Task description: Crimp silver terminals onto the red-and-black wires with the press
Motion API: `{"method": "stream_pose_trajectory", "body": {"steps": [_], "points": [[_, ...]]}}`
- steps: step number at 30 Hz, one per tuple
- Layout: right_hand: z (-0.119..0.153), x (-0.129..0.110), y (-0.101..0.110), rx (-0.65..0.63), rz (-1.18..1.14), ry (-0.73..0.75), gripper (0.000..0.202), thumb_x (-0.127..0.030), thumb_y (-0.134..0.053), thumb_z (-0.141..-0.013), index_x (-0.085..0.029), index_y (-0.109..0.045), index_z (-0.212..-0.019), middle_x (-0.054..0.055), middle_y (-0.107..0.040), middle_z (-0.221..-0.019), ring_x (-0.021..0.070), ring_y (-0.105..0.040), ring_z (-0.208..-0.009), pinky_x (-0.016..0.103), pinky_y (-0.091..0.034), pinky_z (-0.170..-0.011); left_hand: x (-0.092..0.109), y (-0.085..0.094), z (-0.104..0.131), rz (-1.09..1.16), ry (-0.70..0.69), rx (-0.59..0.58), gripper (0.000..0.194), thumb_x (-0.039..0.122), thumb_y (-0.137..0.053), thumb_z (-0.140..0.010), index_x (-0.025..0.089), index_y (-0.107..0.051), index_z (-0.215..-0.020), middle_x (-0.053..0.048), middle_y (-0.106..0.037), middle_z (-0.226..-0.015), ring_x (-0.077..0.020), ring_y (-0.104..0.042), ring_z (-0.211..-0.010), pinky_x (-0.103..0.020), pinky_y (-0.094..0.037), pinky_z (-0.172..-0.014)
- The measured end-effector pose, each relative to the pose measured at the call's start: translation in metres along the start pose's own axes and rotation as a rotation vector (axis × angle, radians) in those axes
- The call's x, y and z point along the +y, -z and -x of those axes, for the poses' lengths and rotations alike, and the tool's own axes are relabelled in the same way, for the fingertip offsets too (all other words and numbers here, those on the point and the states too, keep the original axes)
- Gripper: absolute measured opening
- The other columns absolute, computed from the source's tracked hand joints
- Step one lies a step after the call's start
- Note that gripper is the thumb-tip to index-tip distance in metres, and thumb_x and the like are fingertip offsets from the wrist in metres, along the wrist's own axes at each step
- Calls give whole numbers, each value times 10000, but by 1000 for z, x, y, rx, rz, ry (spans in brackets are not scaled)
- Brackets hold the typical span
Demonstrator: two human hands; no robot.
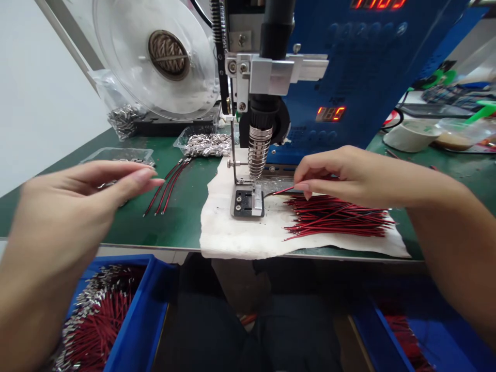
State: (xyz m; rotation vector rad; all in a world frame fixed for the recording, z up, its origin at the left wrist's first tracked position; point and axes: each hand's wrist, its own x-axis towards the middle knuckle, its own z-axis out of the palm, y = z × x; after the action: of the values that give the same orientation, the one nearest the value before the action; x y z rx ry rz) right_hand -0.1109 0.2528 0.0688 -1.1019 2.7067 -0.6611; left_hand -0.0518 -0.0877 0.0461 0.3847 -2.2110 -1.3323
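Observation:
My right hand (341,173) pinches a thin red-and-black wire (284,190) between thumb and fingers. The wire's left end reaches the small black-and-silver fixture (248,202) under the machine's spring-wrapped head (259,150). Below that hand, a pile of red-and-black wires (337,217) lies on a white cloth (240,240). My left hand (89,194) is raised at the left with thumb and fingertips together; anything in that pinch is too hidden to make out. Behind it is a clear tray (127,153) with metal pieces, mostly covered by the hand.
A blue machine (349,62) with red digits stands behind, beside a clear reel (116,46). Metal terminals fill a clear tray (207,144). Three wires with metal ends (167,191) lie on the green table (186,227). Blue bins (145,305) holding wires sit below its front edge.

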Motion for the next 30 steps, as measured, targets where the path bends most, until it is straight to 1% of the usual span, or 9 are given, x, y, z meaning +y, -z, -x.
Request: {"method": "stream_pose_trajectory", "body": {"steps": [2, 5, 9, 12, 15, 18, 22, 25, 30], "points": [[-3, -5, -5, 33, -27, 34, 264, -443, -525, -986, -232, -684, -968, -3, -673, -763, 142, -566, -637, 282, -414, -593, 4, -13, 17, 121, 60, -107, 279, 417, -891, -653, 227, -815, -842, -29, -780, -805, -209, -740, -792, -340, -605, -879], [-8, -9, -13, 73, -68, 39, 285, -443, -526, -987, -206, -683, -979, 3, -671, -763, 137, -550, -629, 279, -409, -604, -1, -31, 29, 366, 156, -282, 295, 382, -919, -625, 220, -817, -850, -65, -793, -860, -204, -760, -816, -251, -630, -788], [-13, -10, -22, 91, -141, 55, 337, -483, -532, -975, -184, -684, -1005, 0, -644, -708, 136, -540, -608, 269, -418, -599, -4, -53, 35, 570, 213, -386, 227, 271, -927, -617, 219, -809, -803, -48, -772, -781, -173, -752, -745, -222, -631, -741], [-16, -10, -27, 138, -163, 71, 309, -460, -540, -972, -184, -678, -983, 7, -658, -728, 137, -559, -624, 265, -416, -597, 2, -66, 39, 664, 196, -370, 151, 271, -875, -694, 227, -805, -820, -31, -758, -806, -109, -681, -606, -213, -608, -638], [-18, -11, -31, 190, -151, 67, 282, -439, -549, -969, -188, -677, -964, 16, -674, -774, 136, -557, -633, 267, -406, -593, 10, -75, 43, 721, 156, -314, 113, 279, -799, -784, 227, -804, -884, -26, -729, -866, -52, -535, -513, -187, -506, -493], [-19, -13, -34, 194, -157, 37, 269, -425, -555, -966, -182, -665, -934, 4, -656, -736, 129, -536, -606, 267, -388, -583, 17, -81, 45, 777, 151, -268, 105, 261, -746, -832, 239, -788, -925, -7, -679, -872, -45, -453, -490, -199, -409, -413], [-21, -15, -34, 151, -186, 3, 268, -425, -557, -962, -180, -638, -890, -19, -616, -656, 123, -520, -568, 263, -375, -567, 20, -91, 46, 823, 141, -217, 58, 242, -748, -829, 245, -719, -879, 17, -645, -839, -52, -455, -485, -213, -371, -395], [-23, -16, -29, 113, -171, -7, 264, -427, -575, -942, -185, -631, -853, -29, -593, -634, 118, -500, -556, 264, -363, -566, 15, -97, 45, 802, 172, -238, 116, 269, -771, -808, 228, -662, -801, 15, -650, -822, -44, -416, -460, -220, -304, -374], [-33, -21, -12, -21, -82, 38, 222, -388, -566, -928, -198, -632, -834, -23, -623, -686, 121, -527, -593, 270, -361, -589, 10, -101, 46, 755, 172, -251, 109, 282, -789, -786, 215, -715, -829, 1, -657, -783, -26, -336, -432, -215, -204, -357]]}}
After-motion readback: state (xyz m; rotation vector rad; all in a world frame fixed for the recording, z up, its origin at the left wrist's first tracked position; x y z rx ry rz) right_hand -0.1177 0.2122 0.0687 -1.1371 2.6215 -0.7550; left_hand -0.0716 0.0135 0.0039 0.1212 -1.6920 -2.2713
